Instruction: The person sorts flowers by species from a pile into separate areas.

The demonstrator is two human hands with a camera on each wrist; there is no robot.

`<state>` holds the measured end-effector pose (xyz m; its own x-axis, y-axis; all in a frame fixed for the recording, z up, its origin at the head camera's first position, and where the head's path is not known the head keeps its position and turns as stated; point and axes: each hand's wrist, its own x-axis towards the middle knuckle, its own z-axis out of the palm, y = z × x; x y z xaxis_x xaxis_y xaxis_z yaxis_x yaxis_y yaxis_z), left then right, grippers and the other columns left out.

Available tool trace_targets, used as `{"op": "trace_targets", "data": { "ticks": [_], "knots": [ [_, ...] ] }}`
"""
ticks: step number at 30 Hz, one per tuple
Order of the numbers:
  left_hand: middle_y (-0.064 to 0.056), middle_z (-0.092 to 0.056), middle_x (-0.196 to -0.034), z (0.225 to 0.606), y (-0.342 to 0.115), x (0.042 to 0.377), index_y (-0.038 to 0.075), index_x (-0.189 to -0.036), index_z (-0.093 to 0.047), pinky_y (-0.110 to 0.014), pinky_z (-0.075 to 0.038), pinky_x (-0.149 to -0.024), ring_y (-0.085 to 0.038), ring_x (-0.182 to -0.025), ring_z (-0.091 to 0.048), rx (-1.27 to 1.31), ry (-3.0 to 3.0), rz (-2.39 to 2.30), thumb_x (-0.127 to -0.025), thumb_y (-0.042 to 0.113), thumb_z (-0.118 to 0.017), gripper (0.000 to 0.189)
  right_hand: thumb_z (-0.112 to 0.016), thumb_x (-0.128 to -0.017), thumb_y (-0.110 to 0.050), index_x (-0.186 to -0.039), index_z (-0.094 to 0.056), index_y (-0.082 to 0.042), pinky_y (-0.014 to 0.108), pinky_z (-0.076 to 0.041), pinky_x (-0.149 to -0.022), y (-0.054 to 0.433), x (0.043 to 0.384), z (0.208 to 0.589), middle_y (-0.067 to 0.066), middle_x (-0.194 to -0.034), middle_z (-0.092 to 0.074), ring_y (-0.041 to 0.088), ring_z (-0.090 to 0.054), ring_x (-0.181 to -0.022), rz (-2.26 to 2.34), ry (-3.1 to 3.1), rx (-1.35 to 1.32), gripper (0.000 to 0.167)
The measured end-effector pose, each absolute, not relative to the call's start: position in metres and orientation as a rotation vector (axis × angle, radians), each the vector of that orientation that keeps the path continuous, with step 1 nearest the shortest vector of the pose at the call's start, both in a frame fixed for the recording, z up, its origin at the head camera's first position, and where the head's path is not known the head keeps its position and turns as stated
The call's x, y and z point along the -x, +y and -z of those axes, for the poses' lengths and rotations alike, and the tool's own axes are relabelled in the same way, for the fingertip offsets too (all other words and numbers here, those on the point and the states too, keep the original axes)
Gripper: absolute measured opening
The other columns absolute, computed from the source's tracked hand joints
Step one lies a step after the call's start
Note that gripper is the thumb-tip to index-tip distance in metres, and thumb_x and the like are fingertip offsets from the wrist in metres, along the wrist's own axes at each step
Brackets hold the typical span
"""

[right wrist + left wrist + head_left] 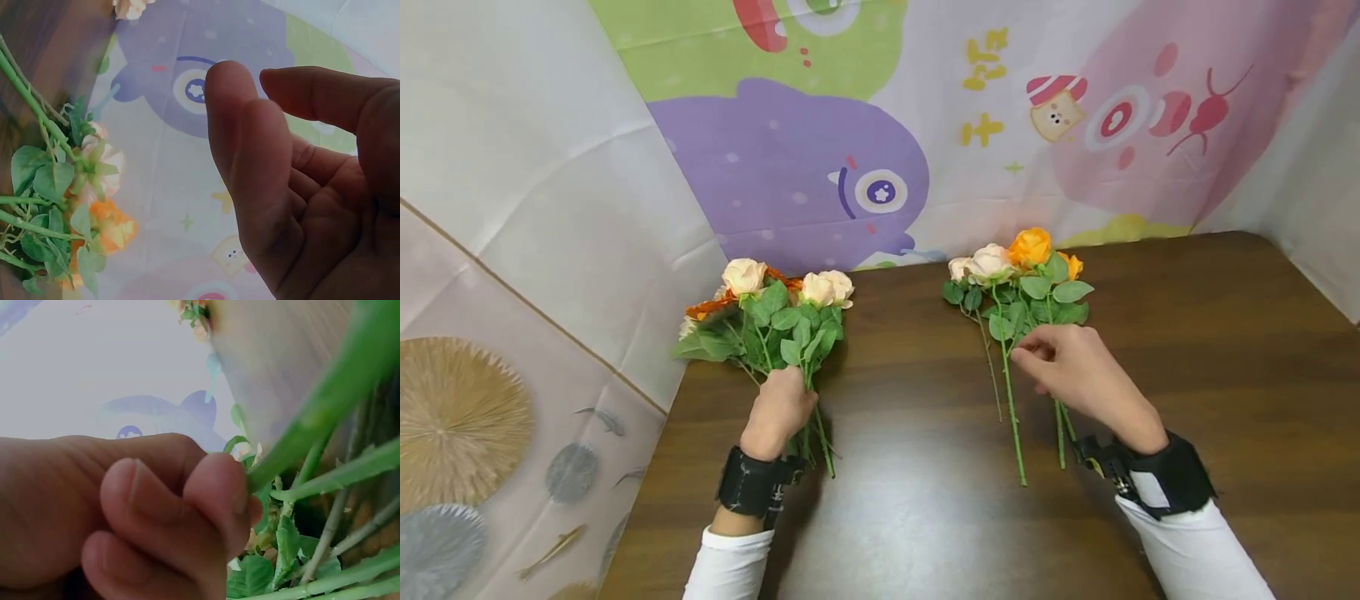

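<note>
My left hand (pixel 781 408) pinches a green rose stem (pixel 325 412) between curled fingers and thumb, over a bunch of artificial flowers lying at the left. This bunch shows cream roses (pixel 827 288), rust-orange blooms (pixel 709 307) and green leaves (pixel 790 321). My right hand (pixel 1078 371) hovers above the stems of a second bunch, fingers loosely bent and a gap between thumb and fingertips, with nothing held. Pale pink roses (pixel 991 262) and orange roses (pixel 1030 247) make up that bunch. One long stem (pixel 1011 408) lies just left of the right hand.
Both bunches lie toward the back of the dark wooden table (pixel 910 500). A cloth with cartoon figures (pixel 820 167) hangs behind it, and a pale patterned cloth (pixel 550 275) runs along the left. Black straps (pixel 1180 475) circle both wrists.
</note>
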<state>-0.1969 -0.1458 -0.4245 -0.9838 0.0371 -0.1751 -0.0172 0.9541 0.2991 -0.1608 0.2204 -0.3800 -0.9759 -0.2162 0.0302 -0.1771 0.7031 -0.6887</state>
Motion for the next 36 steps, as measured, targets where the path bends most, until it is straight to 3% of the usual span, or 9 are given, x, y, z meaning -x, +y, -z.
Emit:
{"op": "trace_targets", "data": {
  "ticks": [13,17,22,29,36],
  "knots": [
    [0.007,-0.019,-0.053,0.417,-0.136,0.186,0.019,-0.056,-0.025,-0.024,-0.027,-0.045,-0.011,-0.044,-0.026,-0.223,3.071,-0.615,-0.087,-0.002,-0.050,0.044,-0.064,-0.095,-0.014,-0.101,-0.072,-0.003,0.029,-0.046,-0.053,0.207,0.154,0.384,-0.003,-0.071,-0.067,0.010,-0.061,-0.055,1.180,2.840,0.439,0.015],
    [0.007,-0.032,-0.048,0.409,-0.126,0.177,0.016,-0.057,-0.036,-0.024,-0.033,-0.044,-0.009,-0.040,-0.037,-0.325,3.078,-0.780,-0.095,0.001,-0.048,0.042,-0.065,-0.095,-0.013,-0.099,-0.073,-0.006,0.027,-0.046,-0.054,0.197,0.149,0.385,-0.004,-0.072,-0.066,0.010,-0.058,-0.057,1.195,2.821,0.509,0.011],
    [0.001,-0.057,-0.059,0.399,-0.106,0.160,0.005,-0.082,-0.056,-0.022,-0.041,-0.042,-0.005,-0.045,-0.053,-0.521,3.079,-1.009,-0.100,0.005,-0.054,0.018,-0.066,-0.095,-0.013,-0.099,-0.073,-0.009,0.025,-0.047,-0.059,0.181,0.141,0.386,-0.005,-0.079,-0.068,0.008,-0.059,-0.065,1.250,2.769,0.632,0.009],
    [0.000,-0.064,-0.065,0.393,-0.076,0.135,0.003,-0.088,-0.060,-0.019,-0.043,-0.042,-0.004,-0.050,-0.058,-0.811,2.949,-1.308,-0.098,0.001,-0.058,0.010,-0.065,-0.097,-0.014,-0.107,-0.073,-0.010,0.026,-0.052,-0.061,0.157,0.126,0.389,-0.001,-0.095,-0.072,0.006,-0.063,-0.069,1.448,2.621,0.786,0.013],
    [-0.003,-0.066,-0.070,0.394,-0.057,0.115,0.005,-0.096,-0.061,-0.013,-0.047,-0.050,-0.004,-0.055,-0.062,-1.025,2.788,-1.362,-0.100,0.004,-0.056,0.006,-0.067,-0.095,-0.011,-0.108,-0.074,-0.008,0.026,-0.052,-0.057,0.142,0.115,0.389,-0.004,-0.084,-0.069,0.007,-0.063,-0.064,1.751,2.600,0.848,0.015]
  ]
}}
